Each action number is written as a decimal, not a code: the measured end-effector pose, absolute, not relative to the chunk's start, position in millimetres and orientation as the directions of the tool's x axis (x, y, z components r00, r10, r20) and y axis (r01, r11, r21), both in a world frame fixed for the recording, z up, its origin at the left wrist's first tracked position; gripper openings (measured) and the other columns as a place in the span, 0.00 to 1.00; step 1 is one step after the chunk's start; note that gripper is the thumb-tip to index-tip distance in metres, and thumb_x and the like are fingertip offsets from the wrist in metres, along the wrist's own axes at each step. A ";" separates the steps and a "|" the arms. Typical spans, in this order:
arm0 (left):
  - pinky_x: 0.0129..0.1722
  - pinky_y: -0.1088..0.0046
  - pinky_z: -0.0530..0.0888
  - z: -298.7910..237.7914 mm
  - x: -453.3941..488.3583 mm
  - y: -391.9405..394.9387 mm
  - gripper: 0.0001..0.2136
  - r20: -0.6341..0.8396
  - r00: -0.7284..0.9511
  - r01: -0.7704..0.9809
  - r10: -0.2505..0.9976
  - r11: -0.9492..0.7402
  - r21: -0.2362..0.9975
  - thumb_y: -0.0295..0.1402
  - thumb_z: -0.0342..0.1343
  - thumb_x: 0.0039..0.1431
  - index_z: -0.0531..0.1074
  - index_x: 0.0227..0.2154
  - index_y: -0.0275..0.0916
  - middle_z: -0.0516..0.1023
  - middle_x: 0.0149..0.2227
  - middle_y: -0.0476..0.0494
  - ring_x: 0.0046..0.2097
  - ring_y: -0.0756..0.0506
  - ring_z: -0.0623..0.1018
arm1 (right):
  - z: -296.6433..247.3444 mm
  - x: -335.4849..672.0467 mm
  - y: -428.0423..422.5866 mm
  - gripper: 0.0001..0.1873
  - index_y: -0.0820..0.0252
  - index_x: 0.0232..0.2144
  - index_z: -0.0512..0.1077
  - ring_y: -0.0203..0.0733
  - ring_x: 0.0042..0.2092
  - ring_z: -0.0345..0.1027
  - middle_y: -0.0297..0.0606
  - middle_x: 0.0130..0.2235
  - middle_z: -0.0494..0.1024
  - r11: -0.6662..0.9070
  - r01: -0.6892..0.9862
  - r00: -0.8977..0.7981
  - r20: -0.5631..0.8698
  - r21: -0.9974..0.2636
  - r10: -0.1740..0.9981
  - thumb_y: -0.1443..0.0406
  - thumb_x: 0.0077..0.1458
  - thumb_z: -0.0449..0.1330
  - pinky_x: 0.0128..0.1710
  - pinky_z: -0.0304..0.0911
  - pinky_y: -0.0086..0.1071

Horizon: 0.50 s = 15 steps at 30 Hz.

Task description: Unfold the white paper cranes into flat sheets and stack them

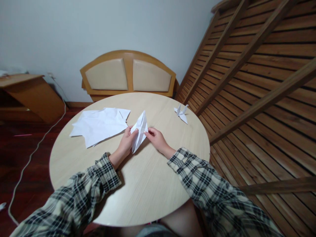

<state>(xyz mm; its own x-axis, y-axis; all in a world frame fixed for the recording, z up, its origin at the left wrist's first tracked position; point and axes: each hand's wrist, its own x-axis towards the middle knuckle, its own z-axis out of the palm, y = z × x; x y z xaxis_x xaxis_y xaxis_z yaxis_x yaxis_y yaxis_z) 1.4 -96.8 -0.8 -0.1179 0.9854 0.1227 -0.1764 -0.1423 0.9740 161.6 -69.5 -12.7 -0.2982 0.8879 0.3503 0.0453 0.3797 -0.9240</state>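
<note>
Between my hands, above the middle of the round table, is a folded white paper (140,129) in a long diamond shape, its points facing away from me and toward me. My left hand (126,141) grips its left side, with the thumb on top of the paper. At the right corner, my right hand (157,140) pinches the edge between thumb and fingers. Parts of the fingers under the paper are hidden. A finished-looking paper crane (182,113) stands apart on the table, to the far right of my hands.
Loose creased white paper sheets (103,126) lie on the left of the round table (153,184). A padded wooden headboard (128,74) stands behind it. Wooden slats (247,92) lean at the right. A white cable (32,156) runs over the floor near a wooden desk (37,95).
</note>
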 end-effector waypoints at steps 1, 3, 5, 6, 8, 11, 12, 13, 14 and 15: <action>0.36 0.70 0.73 -1.4 0.6 -96.8 0.20 0.150 -0.126 -0.130 0.981 -0.166 0.978 0.38 0.62 0.55 0.67 0.49 0.39 0.76 0.38 0.45 0.36 0.47 0.75 | -12.7 161.8 -69.3 0.10 0.59 0.35 0.73 0.38 0.38 0.70 0.36 0.36 0.77 0.375 0.043 -0.281 0.349 -0.926 0.894 0.58 0.58 0.59 0.43 0.66 0.36; 0.36 0.70 0.73 -2.0 -0.3 -97.0 0.28 0.203 -0.096 -0.049 0.974 -0.209 0.977 0.35 0.63 0.54 0.62 0.57 0.40 0.74 0.36 0.47 0.35 0.47 0.75 | -12.7 162.5 -68.7 0.11 0.59 0.33 0.73 0.38 0.35 0.68 0.35 0.33 0.76 0.357 0.040 -0.222 0.341 -0.933 0.914 0.57 0.58 0.60 0.39 0.65 0.34; 0.35 0.69 0.74 -1.7 -0.2 -97.7 0.36 0.254 -0.054 0.017 0.966 -0.253 0.967 0.31 0.64 0.52 0.55 0.63 0.41 0.72 0.35 0.48 0.34 0.48 0.75 | -12.4 163.5 -68.0 0.11 0.59 0.31 0.72 0.37 0.32 0.66 0.34 0.31 0.75 0.331 0.041 -0.168 0.320 -0.943 0.932 0.57 0.57 0.60 0.35 0.64 0.33; 0.35 0.69 0.74 -1.5 0.2 -98.3 0.39 0.277 -0.040 0.046 0.960 -0.275 0.960 0.29 0.64 0.51 0.53 0.64 0.42 0.71 0.36 0.48 0.34 0.48 0.74 | -12.0 163.9 -67.7 0.12 0.59 0.30 0.72 0.37 0.31 0.66 0.34 0.30 0.74 0.316 0.042 -0.151 0.307 -0.948 0.940 0.56 0.57 0.60 0.34 0.63 0.32; 0.38 0.67 0.75 -1.0 1.5 -99.9 0.41 0.325 -0.027 0.093 0.945 -0.321 0.942 0.26 0.63 0.50 0.51 0.66 0.44 0.71 0.40 0.46 0.37 0.47 0.75 | -10.9 164.4 -67.5 0.13 0.58 0.29 0.71 0.37 0.30 0.65 0.33 0.29 0.74 0.294 0.043 -0.133 0.286 -0.955 0.949 0.55 0.57 0.60 0.32 0.63 0.32; 0.41 0.66 0.75 -1.0 3.0 -102.0 0.40 0.369 -0.004 0.127 0.929 -0.365 0.922 0.26 0.60 0.53 0.50 0.67 0.46 0.71 0.49 0.40 0.41 0.46 0.76 | -9.0 164.0 -68.4 0.14 0.58 0.28 0.70 0.37 0.30 0.65 0.33 0.28 0.73 0.278 0.033 -0.127 0.272 -0.960 0.954 0.54 0.56 0.60 0.32 0.63 0.32; 0.41 0.66 0.75 -1.1 3.0 -102.2 0.38 0.377 -0.001 0.137 0.926 -0.373 0.917 0.27 0.59 0.54 0.50 0.66 0.47 0.70 0.52 0.38 0.42 0.46 0.76 | -8.5 163.8 -68.8 0.14 0.58 0.27 0.69 0.36 0.29 0.65 0.32 0.27 0.72 0.274 0.025 -0.126 0.269 -0.961 0.955 0.54 0.56 0.60 0.32 0.64 0.32; 0.41 0.67 0.76 -1.1 2.5 -102.2 0.36 0.383 -0.003 0.156 0.924 -0.378 0.912 0.28 0.59 0.56 0.51 0.66 0.47 0.69 0.55 0.36 0.43 0.46 0.76 | -8.1 163.4 -69.1 0.14 0.58 0.27 0.69 0.36 0.29 0.66 0.32 0.27 0.72 0.268 0.016 -0.124 0.265 -0.963 0.956 0.54 0.55 0.61 0.32 0.64 0.32; 0.40 0.67 0.76 -1.0 1.6 -101.8 0.34 0.392 -0.010 0.187 0.920 -0.383 0.904 0.29 0.58 0.57 0.53 0.65 0.46 0.68 0.57 0.35 0.43 0.46 0.76 | -7.9 163.0 -69.4 0.15 0.57 0.26 0.69 0.36 0.29 0.67 0.32 0.27 0.72 0.262 0.006 -0.126 0.259 -0.965 0.958 0.53 0.55 0.61 0.32 0.65 0.32; 0.41 0.67 0.76 -0.7 0.4 -101.2 0.31 0.406 -0.021 0.228 0.914 -0.391 0.892 0.30 0.58 0.57 0.56 0.64 0.45 0.67 0.59 0.35 0.44 0.46 0.76 | -7.8 162.6 -69.7 0.15 0.57 0.26 0.68 0.37 0.30 0.67 0.32 0.27 0.73 0.255 -0.004 -0.130 0.253 -0.967 0.959 0.53 0.54 0.62 0.32 0.66 0.33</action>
